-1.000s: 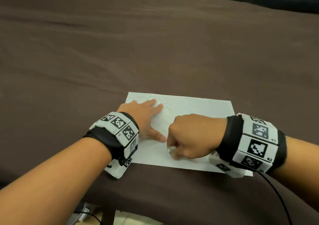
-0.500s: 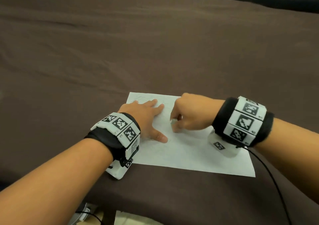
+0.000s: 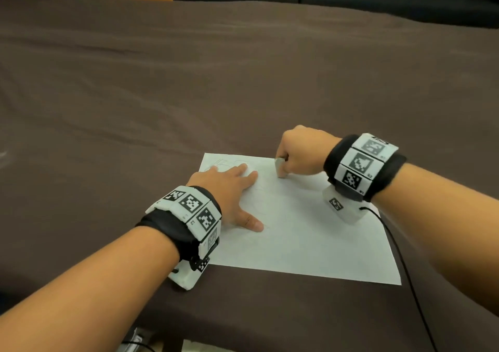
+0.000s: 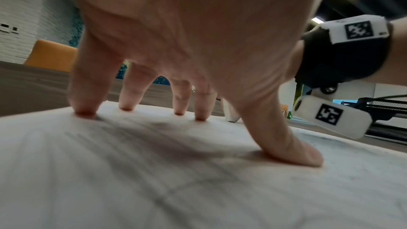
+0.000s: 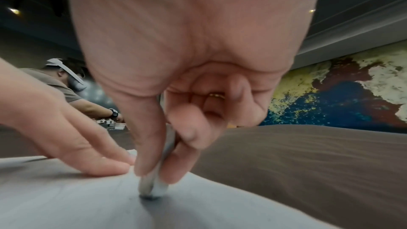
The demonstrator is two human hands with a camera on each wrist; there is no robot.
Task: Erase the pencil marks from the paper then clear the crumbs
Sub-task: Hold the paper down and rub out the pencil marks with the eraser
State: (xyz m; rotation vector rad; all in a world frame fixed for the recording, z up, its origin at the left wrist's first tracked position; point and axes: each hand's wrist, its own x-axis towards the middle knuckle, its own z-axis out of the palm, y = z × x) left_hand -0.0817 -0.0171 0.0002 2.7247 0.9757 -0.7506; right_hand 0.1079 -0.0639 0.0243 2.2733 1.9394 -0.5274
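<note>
The left hand [image 3: 229, 189] presses flat, fingers spread, on the white paper sheet [image 3: 310, 238]; the right hand [image 3: 302, 154] pinches a small white eraser [image 3: 280, 167] against its far edge on the brown-clothed desk [image 3: 243, 81].

right hand [image 3: 302, 153] moved away from the body: was near the paper's [image 3: 310, 233] front edge just right of the left thumb, now at the far edge, just beyond the left hand's [image 3: 229, 192] fingertips. eraser [image 3: 280, 167] went with it, pinched, tip on the sheet. right wrist band now off the near right corner.
</note>
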